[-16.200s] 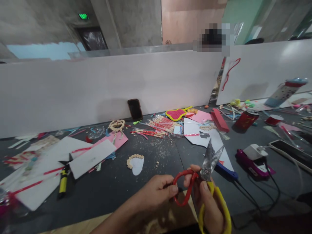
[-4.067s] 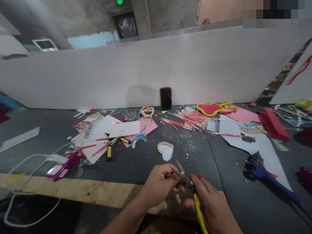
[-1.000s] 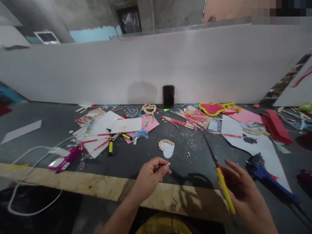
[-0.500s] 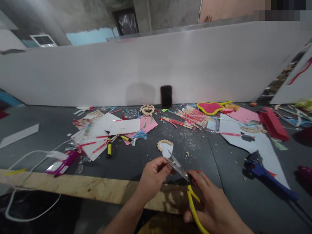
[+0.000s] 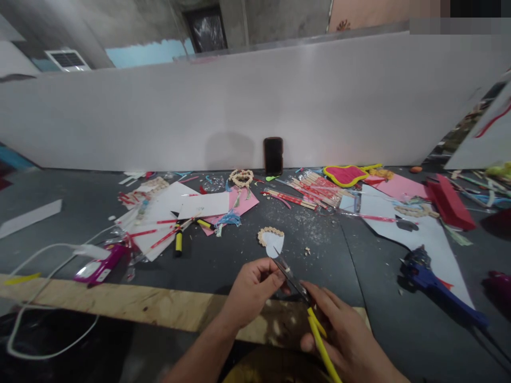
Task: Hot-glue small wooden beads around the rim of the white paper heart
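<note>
My right hand grips a pair of scissors by its yellow handles, the blades pointing up and left. Those blades lie nearly together, right beside the fingertips of my left hand. Its thumb and fingers are pinched; whatever small thing they hold is hidden. Just beyond the blade tips, a white paper heart lies on the dark table, its upper edge lined with small pale wooden pieces. A few pale bits are scattered to the right of it.
A phone leans against the white partition. Chopsticks in red-and-white wrappers, a beaded heart and paper sheets cover the back. At right lies a blue glue gun; a purple device with white cable sits left.
The scissor blades have come together from a wider opening, and my right hand has closed in on the handles. My left hand stays almost in place, still pinched.
</note>
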A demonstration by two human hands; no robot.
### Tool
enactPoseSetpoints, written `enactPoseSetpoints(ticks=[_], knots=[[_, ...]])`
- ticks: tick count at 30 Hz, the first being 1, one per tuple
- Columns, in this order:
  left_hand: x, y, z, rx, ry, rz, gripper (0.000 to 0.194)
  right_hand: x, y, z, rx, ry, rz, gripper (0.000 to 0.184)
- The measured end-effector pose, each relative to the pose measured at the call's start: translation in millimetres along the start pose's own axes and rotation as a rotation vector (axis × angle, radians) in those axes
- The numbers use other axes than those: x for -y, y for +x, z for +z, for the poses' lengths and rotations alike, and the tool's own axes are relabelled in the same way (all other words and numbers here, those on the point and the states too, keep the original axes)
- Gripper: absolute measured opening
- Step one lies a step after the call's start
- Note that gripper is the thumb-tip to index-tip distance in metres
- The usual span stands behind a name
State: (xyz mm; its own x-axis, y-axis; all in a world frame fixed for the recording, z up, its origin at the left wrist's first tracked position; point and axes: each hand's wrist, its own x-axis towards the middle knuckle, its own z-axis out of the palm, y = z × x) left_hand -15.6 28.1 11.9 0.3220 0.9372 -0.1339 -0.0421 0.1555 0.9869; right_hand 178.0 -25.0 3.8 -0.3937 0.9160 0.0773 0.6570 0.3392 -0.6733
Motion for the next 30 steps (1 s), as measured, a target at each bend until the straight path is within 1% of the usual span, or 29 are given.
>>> enactPoseSetpoints(ticks=[3, 7, 12, 16, 20, 22, 24, 26, 28, 30], knots=[[-5, -1, -0.3, 0.028, 0.022, 0.001, 0.029, -1, -3, 0, 0.017, -0.032, -0.024, 0.063], [-11, -1, -0.2, 0.033, 0.078, 0.008, 0.029, 0, -1, 2, -0.058, -0.193, -0.032, 0.048], [-7, 1, 0.3, 0.010, 0.076, -0.022, 0.026, 1, 6, 2, -0.119, -0.316, -0.094, 0.041], [-2, 3, 1.4, -0.039, 0.090, -0.012, 0.021, 0, 8, 3, -0.118, -0.318, -0.059, 0.039], [-4, 1, 2.6, -0.100, 0.136, 0.010, 0.016, 0, 6, 3, -0.081, -0.283, 0.005, 0.041], [-6, 0, 3.7, -0.083, 0.099, -0.002, 0.017, 1, 3, 3, -0.070, -0.282, 0.002, 0.050], [-8, -1, 5.2, -0.033, -0.001, -0.061, 0.017, 1, 1, 2, -0.080, -0.313, -0.020, 0.061], [-8, -1, 7.0, 0.008, -0.097, -0.130, 0.017, 0, -1, 2, -0.093, -0.356, -0.044, 0.067], [-9, -1, 8.7, 0.023, -0.149, -0.166, 0.017, -1, -1, 3, -0.109, -0.390, -0.062, 0.063], [-10, -1, 9.9, 0.035, -0.177, -0.176, 0.018, -2, 0, 5, -0.130, -0.412, -0.072, 0.054]])
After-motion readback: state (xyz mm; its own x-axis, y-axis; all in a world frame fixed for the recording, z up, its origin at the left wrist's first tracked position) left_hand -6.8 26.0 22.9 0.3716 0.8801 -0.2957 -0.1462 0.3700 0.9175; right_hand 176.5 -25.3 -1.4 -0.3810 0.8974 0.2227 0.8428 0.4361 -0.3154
